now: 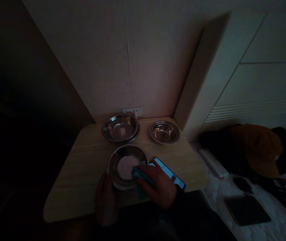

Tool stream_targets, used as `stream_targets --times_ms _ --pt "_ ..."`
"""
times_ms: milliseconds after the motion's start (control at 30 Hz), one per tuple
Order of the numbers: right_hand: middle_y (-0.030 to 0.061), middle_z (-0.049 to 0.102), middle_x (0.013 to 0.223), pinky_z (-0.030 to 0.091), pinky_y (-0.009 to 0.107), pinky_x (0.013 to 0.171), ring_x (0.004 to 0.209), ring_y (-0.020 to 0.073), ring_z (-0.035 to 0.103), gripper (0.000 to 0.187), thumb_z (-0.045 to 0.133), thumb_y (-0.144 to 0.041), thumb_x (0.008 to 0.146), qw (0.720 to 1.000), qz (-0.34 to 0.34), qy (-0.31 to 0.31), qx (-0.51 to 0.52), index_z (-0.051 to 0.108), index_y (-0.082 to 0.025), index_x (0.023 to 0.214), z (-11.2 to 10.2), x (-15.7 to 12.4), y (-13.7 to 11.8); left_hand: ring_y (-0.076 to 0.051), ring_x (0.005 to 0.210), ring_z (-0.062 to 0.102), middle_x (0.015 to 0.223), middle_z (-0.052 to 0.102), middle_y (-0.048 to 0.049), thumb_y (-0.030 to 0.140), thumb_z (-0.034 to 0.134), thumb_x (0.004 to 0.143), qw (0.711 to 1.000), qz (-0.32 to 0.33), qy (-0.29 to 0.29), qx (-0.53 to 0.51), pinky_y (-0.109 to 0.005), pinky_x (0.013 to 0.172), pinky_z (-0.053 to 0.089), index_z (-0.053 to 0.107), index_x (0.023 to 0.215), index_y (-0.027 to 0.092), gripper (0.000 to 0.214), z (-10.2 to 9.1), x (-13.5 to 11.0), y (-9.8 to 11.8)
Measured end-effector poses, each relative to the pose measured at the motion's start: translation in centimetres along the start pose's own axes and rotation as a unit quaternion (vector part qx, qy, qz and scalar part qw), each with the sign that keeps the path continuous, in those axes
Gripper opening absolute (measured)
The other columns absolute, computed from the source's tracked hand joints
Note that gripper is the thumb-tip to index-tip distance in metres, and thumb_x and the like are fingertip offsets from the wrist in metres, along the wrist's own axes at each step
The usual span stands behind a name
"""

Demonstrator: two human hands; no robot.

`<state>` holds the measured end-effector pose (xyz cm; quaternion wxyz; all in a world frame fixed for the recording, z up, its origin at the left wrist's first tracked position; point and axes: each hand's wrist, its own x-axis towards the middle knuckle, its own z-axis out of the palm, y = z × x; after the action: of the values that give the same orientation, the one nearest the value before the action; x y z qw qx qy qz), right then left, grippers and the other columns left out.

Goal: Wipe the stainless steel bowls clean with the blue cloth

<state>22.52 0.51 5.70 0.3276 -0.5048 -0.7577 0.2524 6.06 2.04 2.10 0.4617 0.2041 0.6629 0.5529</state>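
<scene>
My left hand (105, 197) grips the near left rim of a steel bowl (123, 164) that sits on the wooden table (82, 167). My right hand (158, 185) is closed on a blue cloth (139, 174), which it presses against the bowl's right inner side. A phone (171, 174) with a lit screen lies on the table just right of the bowl, partly under my right hand. Two more steel bowls stand at the back: a larger stack (120, 129) on the left and a smaller one (164, 132) on the right.
The scene is dim. A wall socket (132, 111) sits behind the back bowls. A white cabinet (233, 83) stands to the right. On the bed at right lie an orange cap (258, 150), dark clothing and a dark flat tablet-like object (247, 209).
</scene>
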Motion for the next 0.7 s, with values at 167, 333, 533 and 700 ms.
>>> stream_targets --times_ms 167,333,533,700 --pt "0.0089 0.068 0.105 0.05 0.035 0.082 0.094 0.0225 0.064 0.04 0.05 -0.044 0.085 0.97 0.153 0.07 0.173 0.06 -0.017 0.114 -4.7 -1.6 3.1 -0.017 0.094 0.06 0.113 0.063 -0.0037 0.029 0.056 0.08 0.992 -0.091 -0.001 -0.091 -0.027 0.071 0.05 0.061 0.105 0.024 0.027 1.0 -1.3 0.3" --pt "0.0068 0.071 0.096 0.05 0.039 0.082 0.09 0.0259 0.064 0.05 0.06 -0.059 0.07 0.914 0.272 0.159 0.256 0.068 -0.018 0.098 -6.9 -2.7 7.3 -0.013 0.083 0.061 0.114 0.061 -0.0018 0.024 0.051 0.084 0.975 -0.145 -0.043 -0.16 -0.025 0.062 0.051 0.061 0.1 0.025 0.019 2.1 -2.5 0.7" --pt "0.0072 0.071 0.098 0.047 0.042 0.087 0.096 0.0279 0.062 0.05 0.063 -0.06 0.067 0.872 0.317 0.182 0.325 0.07 -0.019 0.095 -6.0 -3.6 8.9 -0.014 0.08 0.063 0.105 0.063 -0.0026 0.023 0.049 0.085 0.955 -0.172 -0.052 -0.234 -0.037 0.072 0.054 0.06 0.098 0.024 0.016 4.7 -3.6 -0.2" --pt "0.007 0.071 0.094 0.048 0.041 0.084 0.092 0.028 0.063 0.054 0.065 -0.063 0.063 0.855 0.33 0.187 0.353 0.07 -0.019 0.094 -5.5 -3.8 8.5 -0.014 0.076 0.064 0.096 0.064 -0.0019 0.023 0.05 0.085 0.947 -0.169 -0.067 -0.264 -0.036 0.071 0.055 0.06 0.094 0.022 0.014 6.6 -3.4 -1.0"
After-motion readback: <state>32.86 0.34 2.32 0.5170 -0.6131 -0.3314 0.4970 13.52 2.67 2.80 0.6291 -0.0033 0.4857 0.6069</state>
